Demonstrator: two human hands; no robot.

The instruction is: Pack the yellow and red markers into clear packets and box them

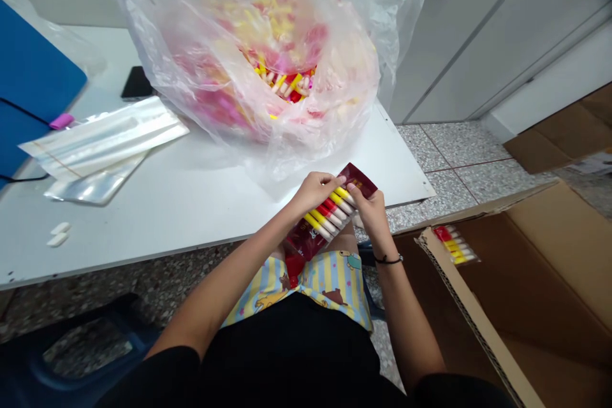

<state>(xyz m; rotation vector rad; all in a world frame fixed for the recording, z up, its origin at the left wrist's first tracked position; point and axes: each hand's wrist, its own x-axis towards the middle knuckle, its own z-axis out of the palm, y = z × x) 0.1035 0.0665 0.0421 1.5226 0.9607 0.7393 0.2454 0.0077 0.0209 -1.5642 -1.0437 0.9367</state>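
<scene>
A flat dark red packet [306, 245] with a row of yellow and red sticks [329, 213] with whitish ends is held tilted above my lap. I cannot make out what the sticks are. My left hand [315, 192] grips the packet's upper left side, its thumb lying over the top near the yellow sticks. On the opposite side, my right hand [371, 209] pinches the edge, with its thumb on the dark red face. Behind the hands, a large clear plastic bag [335, 102] lies open on the white table [191, 204], full of loose yellow, red, pink and white pieces [287, 84].
At right stands an open cardboard box [545, 268] with a small packet of sticks [456, 245] at its near flap. Clear plastic sleeves [115, 134], a black phone-like object [137, 84], a blue folder [36, 70] and two white pieces [58, 234] lie at left. A dark blue stool [29, 357] is below.
</scene>
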